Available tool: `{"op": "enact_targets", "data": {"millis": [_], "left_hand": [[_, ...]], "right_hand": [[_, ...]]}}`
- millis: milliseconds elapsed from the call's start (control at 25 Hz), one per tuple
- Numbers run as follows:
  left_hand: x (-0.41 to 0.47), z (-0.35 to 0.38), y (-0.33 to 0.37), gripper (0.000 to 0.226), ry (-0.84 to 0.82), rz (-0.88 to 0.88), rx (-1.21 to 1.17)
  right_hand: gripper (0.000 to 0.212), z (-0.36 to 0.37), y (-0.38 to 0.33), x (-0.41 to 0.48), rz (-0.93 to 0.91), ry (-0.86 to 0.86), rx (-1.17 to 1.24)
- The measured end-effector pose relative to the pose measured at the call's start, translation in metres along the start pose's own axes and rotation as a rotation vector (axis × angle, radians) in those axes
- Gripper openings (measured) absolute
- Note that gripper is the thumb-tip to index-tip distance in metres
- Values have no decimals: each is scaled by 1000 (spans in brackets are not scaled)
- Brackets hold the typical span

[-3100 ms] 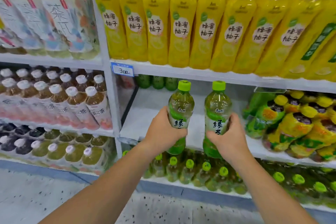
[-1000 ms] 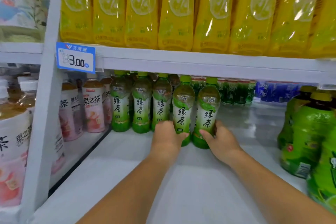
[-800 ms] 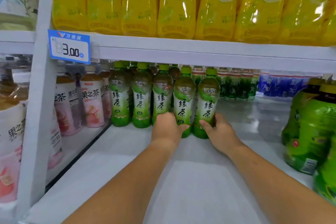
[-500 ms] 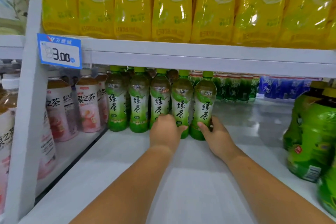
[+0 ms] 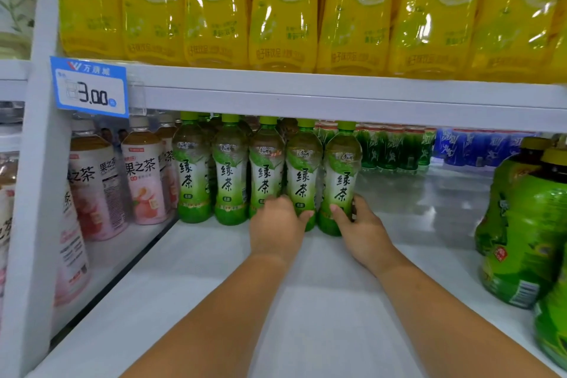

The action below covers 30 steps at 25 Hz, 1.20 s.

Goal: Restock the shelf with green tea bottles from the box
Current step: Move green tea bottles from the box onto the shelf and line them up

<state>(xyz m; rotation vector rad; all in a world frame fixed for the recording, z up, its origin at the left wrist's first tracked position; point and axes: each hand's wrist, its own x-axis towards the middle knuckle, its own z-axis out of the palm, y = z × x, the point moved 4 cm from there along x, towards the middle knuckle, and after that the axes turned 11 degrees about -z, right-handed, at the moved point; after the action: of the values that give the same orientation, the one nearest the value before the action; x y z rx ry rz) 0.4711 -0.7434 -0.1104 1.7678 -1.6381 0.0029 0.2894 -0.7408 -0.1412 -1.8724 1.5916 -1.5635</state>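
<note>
The left hand (image 5: 277,228) grips the low part of one green tea bottle (image 5: 303,175), and the right hand (image 5: 363,232) grips the bottle beside it (image 5: 342,178). Both bottles stand upright on the white shelf (image 5: 322,301), at the right end of a row of the same bottles (image 5: 228,172). Each has a light green cap, a white and green label with dark characters, and a clear body. Peach tea bottles (image 5: 144,175) stand left of the row.

Yellow citrus drink bottles (image 5: 285,9) lined along the upper tier. Blue price tag (image 5: 89,86) reading 3.00 below. Peach fruit-tea bottles (image 5: 144,175) left, large green bottles (image 5: 521,230) right.
</note>
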Motion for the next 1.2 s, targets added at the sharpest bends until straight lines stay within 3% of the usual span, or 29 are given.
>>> {"op": "enact_targets", "data": {"millis": [320,560,720,880,1040,1200], "left_hand": [[-18,-13,-8,33,-136,-56,-49],[-49,-29,-7,46,-373,-194,-457],[-67,-59,-11,31,-444,-240,-672],[-101,-89,-19,60,-528,-232,-760],[-138,-102,-26,54,-632,-244,-827],[-165,-118,-27,43,-661,-301,-878]], "right_hand": [[43,-3,-7,-3,81,-10,-61],[42,-17,-27,-21,152,-55,-62],[31,-26,-51,-56,222,-1,24],[36,-38,-81,-101,200,-6,75],[42,-54,-93,-140,238,-4,89],[33,-73,-106,-172,326,22,174]]}}
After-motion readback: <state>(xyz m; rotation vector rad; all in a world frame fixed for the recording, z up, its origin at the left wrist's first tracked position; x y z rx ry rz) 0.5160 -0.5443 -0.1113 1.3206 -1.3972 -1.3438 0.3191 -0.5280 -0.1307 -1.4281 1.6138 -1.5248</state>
